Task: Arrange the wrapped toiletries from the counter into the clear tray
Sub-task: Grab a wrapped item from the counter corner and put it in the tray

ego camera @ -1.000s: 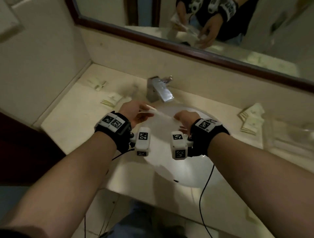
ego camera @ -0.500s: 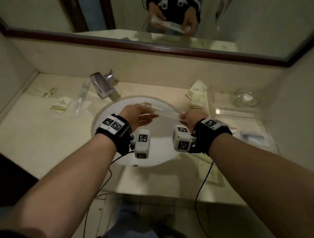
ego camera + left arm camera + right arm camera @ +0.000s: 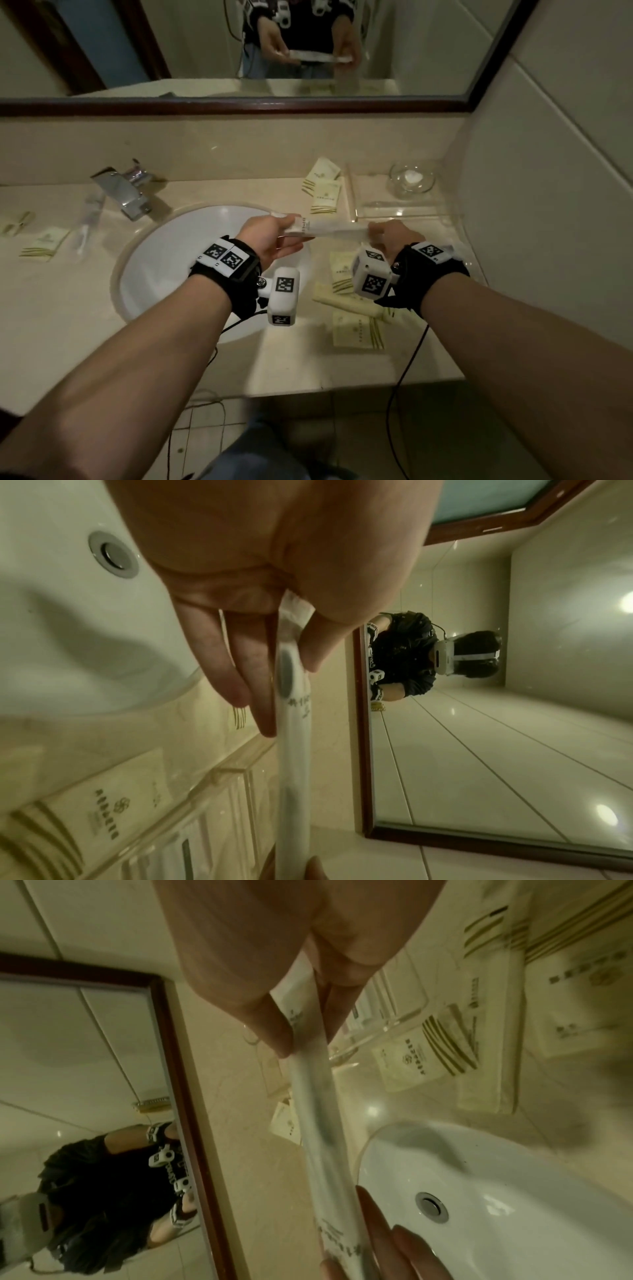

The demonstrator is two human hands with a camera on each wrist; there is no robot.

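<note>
A long wrapped toothbrush packet (image 3: 329, 228) hangs level over the sink's right rim, one end in each hand. My left hand (image 3: 294, 236) pinches its left end between thumb and fingers, and my right hand (image 3: 376, 231) pinches the right end. The wrist views show the same packet (image 3: 294, 723) (image 3: 315, 1096) stretched between both grips. The clear tray (image 3: 350, 195) stands on the counter just beyond and right of my right hand. Cream wrapped packets (image 3: 323, 192) lie left of the tray, and several more (image 3: 356, 330) lie under my right wrist.
A white sink (image 3: 164, 260) sits in the counter with a chrome faucet (image 3: 123, 192) behind it. Left of the faucet lie another wrapped toothbrush (image 3: 87, 222) and a cream packet (image 3: 44, 241). A glass bowl (image 3: 411, 180) stands at the tray's far end. The side wall is close on the right.
Both hands have carried the packet to the right, from over the middle of the sink to its right rim near the tray. The head view has swung right with them.
</note>
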